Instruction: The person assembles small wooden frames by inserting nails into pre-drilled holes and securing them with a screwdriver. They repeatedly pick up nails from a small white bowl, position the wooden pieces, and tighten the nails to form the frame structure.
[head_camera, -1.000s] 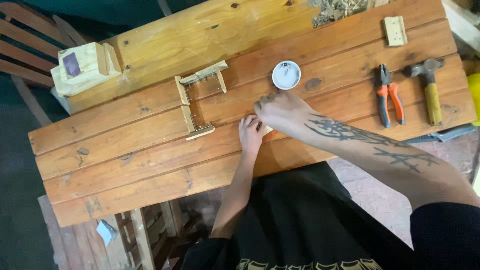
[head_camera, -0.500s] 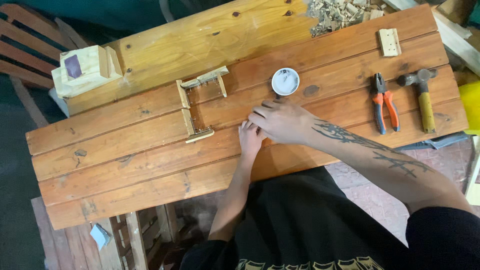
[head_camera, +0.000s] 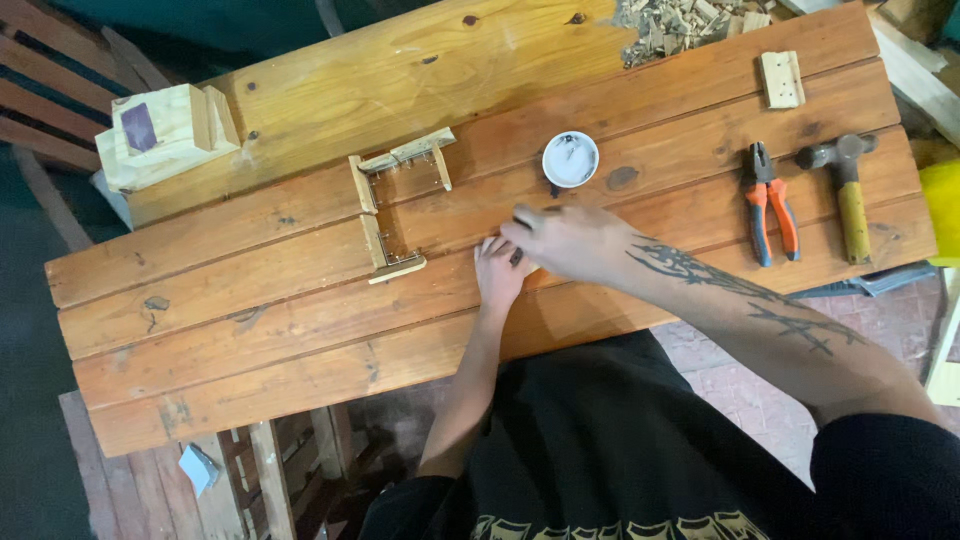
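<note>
Both my hands meet mid-bench. Left hand (head_camera: 502, 272) lies flat, palm down, fingers spread on the plank. Right hand (head_camera: 572, 243) reaches across just above it, fingers curled and overlapping the left fingertips; something small and dark shows between the two hands, too small to name. Whether the right fingers actually pinch anything, I cannot tell.

Small wooden frame (head_camera: 392, 212) lies just beside my left fingertips, not touching, three thin strips joined in an open U. It probably sits there to stay within easy reach.

White round dish (head_camera: 570, 159) sits near, just beyond the right knuckles; it holds a few tiny dark bits, maybe nails, too small to be sure.

Pliers (head_camera: 769, 201) and hammer (head_camera: 846, 188) lie side by side well off to my right. Wooden block (head_camera: 165, 133) rests at the far left of the bench (head_camera: 250, 330).
</note>
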